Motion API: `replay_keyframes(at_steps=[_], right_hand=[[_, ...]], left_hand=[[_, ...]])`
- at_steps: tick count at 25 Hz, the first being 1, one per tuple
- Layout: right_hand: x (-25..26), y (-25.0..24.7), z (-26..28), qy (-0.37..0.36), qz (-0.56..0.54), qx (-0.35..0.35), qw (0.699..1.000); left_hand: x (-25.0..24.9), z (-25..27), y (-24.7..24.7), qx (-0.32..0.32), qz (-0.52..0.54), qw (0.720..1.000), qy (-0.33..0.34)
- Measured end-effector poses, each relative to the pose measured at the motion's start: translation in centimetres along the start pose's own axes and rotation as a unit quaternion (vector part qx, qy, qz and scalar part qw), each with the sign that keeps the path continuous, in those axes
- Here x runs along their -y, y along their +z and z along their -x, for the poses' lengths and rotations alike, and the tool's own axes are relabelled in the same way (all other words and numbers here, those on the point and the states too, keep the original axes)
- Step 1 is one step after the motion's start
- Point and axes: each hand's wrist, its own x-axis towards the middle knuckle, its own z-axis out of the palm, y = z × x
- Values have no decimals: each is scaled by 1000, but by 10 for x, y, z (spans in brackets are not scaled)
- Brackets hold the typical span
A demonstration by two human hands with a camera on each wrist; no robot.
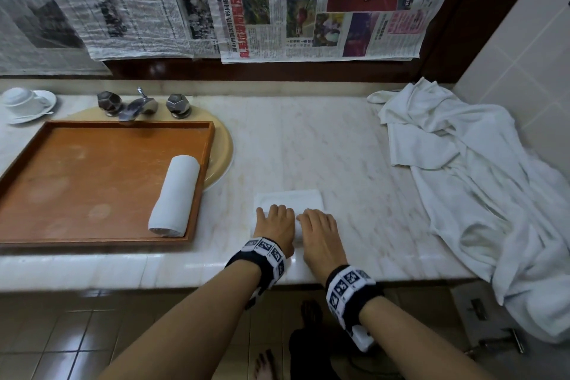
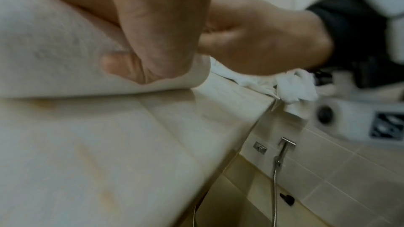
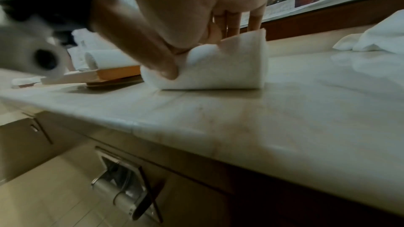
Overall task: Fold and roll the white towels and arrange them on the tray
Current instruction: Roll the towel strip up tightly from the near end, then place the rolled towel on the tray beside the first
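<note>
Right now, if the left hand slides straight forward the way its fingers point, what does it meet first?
Only the flat part of the towel under the left hand, then bare counter up to the back wall, apparently.

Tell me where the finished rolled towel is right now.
In the head view, the rolled towel lies on the wooden tray, against its right rim, left of both hands.

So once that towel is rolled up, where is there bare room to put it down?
Most of the tray floor is bare, left of the rolled towel along its right wall. The counter is bare between tray and towel pile. That pile crowds the right end.
</note>
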Motion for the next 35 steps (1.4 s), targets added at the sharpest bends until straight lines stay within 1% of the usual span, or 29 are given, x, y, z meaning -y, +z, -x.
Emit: replay_keyframes(at_steps=[3,6,7,8,10,11,12,14,16,19,24,26,28,32,34,35], right_hand=[[0,4,6,-8,39,68,997],[-11,6,-11,-23,60,124,990],[-13,6,-17,-24,57,136,989],[-14,4,-24,-25,59,145,987],[-16,-1,-36,-25,84,164,983],[-17,-5,-42,-27,92,174,980],[-18,-7,-49,-35,97,185,977],[-22,-10,-65,-56,104,202,972],[-24,-14,-79,-57,97,219,969],[-31,-15,-94,-51,83,244,965],[-32,-17,-124,-8,107,325,940],[-34,-18,-134,4,106,355,929],[-37,-18,-137,20,82,366,927],[-39,-24,-131,30,59,356,932],[-27,-38,-132,17,72,343,936],[-18,-47,-135,7,84,316,945]], left_hand=[[3,-17,-13,39,6,999,1],[5,-23,-18,57,8,998,8],[4,-21,-17,47,14,999,5],[4,-16,-15,24,18,1000,-1],[3,-8,-8,-40,18,999,-2],[3,-5,-3,-60,19,998,1],[3,-3,3,-65,20,998,3],[3,-5,8,-51,7,999,-7],[4,-16,9,-41,-8,999,-19],[7,-35,3,-45,1,999,-27],[19,-64,-10,-18,11,1000,-20],[24,-73,-14,6,18,1000,-16],[28,-80,-15,21,28,999,-12],[34,-79,-28,40,83,996,4],[45,-68,-43,11,94,995,17],[54,-60,-53,-16,80,996,23]])
